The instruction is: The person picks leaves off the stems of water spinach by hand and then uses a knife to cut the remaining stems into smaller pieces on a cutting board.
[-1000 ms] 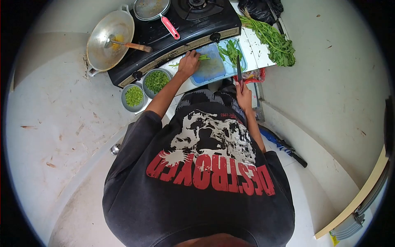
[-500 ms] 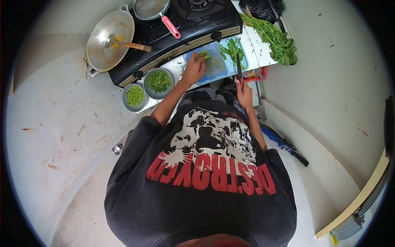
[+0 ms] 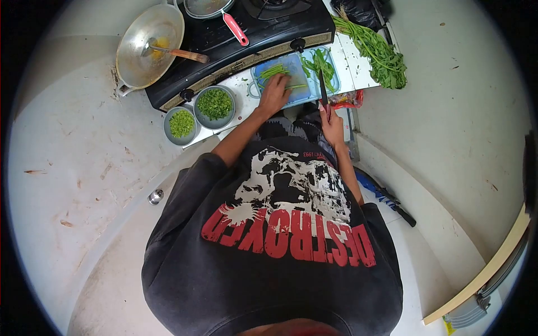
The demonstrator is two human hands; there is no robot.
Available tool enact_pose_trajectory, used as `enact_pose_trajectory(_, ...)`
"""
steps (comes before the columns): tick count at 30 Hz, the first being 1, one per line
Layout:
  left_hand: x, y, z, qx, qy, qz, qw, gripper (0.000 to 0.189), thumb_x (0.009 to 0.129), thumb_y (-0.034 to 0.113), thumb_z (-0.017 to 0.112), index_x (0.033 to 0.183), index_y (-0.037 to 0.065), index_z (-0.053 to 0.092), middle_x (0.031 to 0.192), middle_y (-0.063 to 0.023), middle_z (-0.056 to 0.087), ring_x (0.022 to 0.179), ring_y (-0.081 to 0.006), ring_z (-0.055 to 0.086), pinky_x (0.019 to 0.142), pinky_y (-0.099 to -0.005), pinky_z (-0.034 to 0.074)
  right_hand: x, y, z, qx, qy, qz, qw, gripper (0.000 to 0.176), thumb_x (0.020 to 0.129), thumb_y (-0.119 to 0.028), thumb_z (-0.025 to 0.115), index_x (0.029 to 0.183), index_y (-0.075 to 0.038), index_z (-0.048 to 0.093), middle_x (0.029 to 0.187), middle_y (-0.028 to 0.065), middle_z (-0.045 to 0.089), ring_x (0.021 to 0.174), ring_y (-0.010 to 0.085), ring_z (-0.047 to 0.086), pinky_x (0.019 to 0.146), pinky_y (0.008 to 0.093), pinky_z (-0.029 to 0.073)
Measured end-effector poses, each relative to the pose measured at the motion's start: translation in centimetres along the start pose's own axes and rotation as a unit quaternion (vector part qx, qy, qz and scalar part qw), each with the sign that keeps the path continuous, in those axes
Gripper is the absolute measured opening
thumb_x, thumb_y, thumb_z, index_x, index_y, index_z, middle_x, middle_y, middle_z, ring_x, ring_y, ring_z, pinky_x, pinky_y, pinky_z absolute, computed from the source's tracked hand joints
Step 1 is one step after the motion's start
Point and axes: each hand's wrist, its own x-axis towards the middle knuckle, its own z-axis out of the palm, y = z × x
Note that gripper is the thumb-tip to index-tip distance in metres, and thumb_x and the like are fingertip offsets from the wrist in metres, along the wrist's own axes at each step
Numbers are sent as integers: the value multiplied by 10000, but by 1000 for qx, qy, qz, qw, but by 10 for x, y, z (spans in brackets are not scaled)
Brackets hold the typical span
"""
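My left hand (image 3: 274, 95) rests over the blue cutting board (image 3: 297, 63), its fingers curled down on a thin green stem that sticks out at the fingertips. Several more cut stems (image 3: 273, 70) lie in a small bundle just beyond it. My right hand (image 3: 333, 127) is closed round the handle of a knife (image 3: 323, 89), whose dark blade points away from me. Under and beside the blade, leafy greens (image 3: 318, 64) lie on the right part of the light blue tray (image 3: 335, 70).
Two grey bowls hold chopped greens, one darker (image 3: 215, 105) and one paler (image 3: 182, 124). Behind is a black stove (image 3: 224, 47) with a red-handled pan (image 3: 235, 29). A wok (image 3: 134, 61) with a wooden-handled ladle (image 3: 188, 55) stands left. Uncut greens (image 3: 381, 59) lie right.
My left hand has moved right and slightly nearer. The stems it held now lie partly on the board. The knife stays in my right hand, nearly in the same place.
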Motion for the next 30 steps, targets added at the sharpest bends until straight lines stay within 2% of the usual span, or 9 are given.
enact_pose_trajectory(1, -7, -4, -7, 13, -5, -13, 1000, 331, 875, 86, 682, 1190, 17, 607, 1131, -194, 575, 1102, -406, 555, 988, -479, 456, -2, -1, -1, 0, -10, 13, 1000, 401, 1025, -386, 547, 984, 5, 623, 726, 269, 634, 718, 473, 650, 623, 516, 469)
enact_pose_trajectory(5, -22, -21, -16, 26, -27, -35, 999, 268, 860, 82, 684, 1118, 24, 644, 1094, -176, 590, 1062, -390, 561, 961, -473, 461, -7, 4, 8, -63, -40, -11, 997, 435, 1018, -433, 532, 1006, -8, 622, 739, 280, 650, 749, 483, 658, 655, 538, 497)
enact_pose_trajectory(10, -17, -25, -4, 52, -23, -12, 998, 212, 845, 92, 694, 1050, 43, 680, 1028, -156, 619, 1024, -376, 568, 929, -466, 458, -9, -7, 17, -159, -98, -31, 982, 443, 1013, -456, 513, 1010, -22, 606, 739, 278, 671, 731, 493, 664, 669, 575, 526)
enact_pose_trajectory(19, -7, -22, 8, 16, 1, -41, 999, 116, 837, 105, 724, 929, 35, 708, 941, -146, 658, 950, -366, 612, 879, -452, 482, -7, -17, 30, -233, -93, -58, 966, 434, 1016, -426, 508, 984, -4, 606, 712, 280, 671, 686, 475, 679, 630, 574, 543)
enact_pose_trajectory(23, -8, -27, 11, -4, 16, -45, 999, 101, 819, 103, 741, 890, 34, 722, 919, -141, 674, 938, -358, 625, 869, -446, 488, -8, -20, 31, -239, -103, -40, 965, 428, 1012, -428, 523, 1024, -10, 612, 739, 302, 668, 720, 486, 677, 667, 571, 543)
enact_pose_trajectory(30, -9, -25, 9, -15, 24, -46, 999, 80, 818, 82, 731, 884, 37, 736, 906, -142, 677, 925, -358, 638, 857, -438, 498, -9, -23, 36, -250, -116, -48, 960, 418, 1019, -396, 500, 1013, 8, 606, 748, 288, 682, 721, 476, 690, 675, 568, 558)
